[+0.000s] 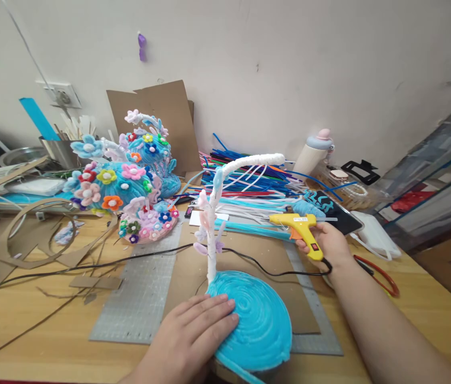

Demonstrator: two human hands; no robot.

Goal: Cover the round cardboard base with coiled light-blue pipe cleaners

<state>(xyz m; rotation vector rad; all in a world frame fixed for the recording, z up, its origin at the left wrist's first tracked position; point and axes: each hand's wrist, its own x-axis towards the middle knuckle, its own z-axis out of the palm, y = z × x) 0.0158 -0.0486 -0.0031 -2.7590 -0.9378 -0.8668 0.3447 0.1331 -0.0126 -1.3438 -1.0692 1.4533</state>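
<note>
My left hand [193,330] lies with its fingers flat on top of a round base [261,320] coiled with bright blue pipe cleaner; its thumb is hidden. A loose blue strand [239,369] trails from the base's near edge. From the far left rim rises a white-wrapped stem [212,240], bending right at the top, with a light blue patch and small pink and lilac petals on it. My right hand [331,245] is closed around the handle of a yellow hot glue gun [303,226], nozzle pointing left, a glue stick out of its back.
Flower-covered blue pipe-cleaner pieces [129,181] stand at the back left. Bundled pipe cleaners [245,176] lie behind the stem. A cutting mat [129,309] and cardboard [189,250] lie beneath. A black cord [101,264] crosses the table. Red-handled pliers [385,277] and a bottle [313,152] are right.
</note>
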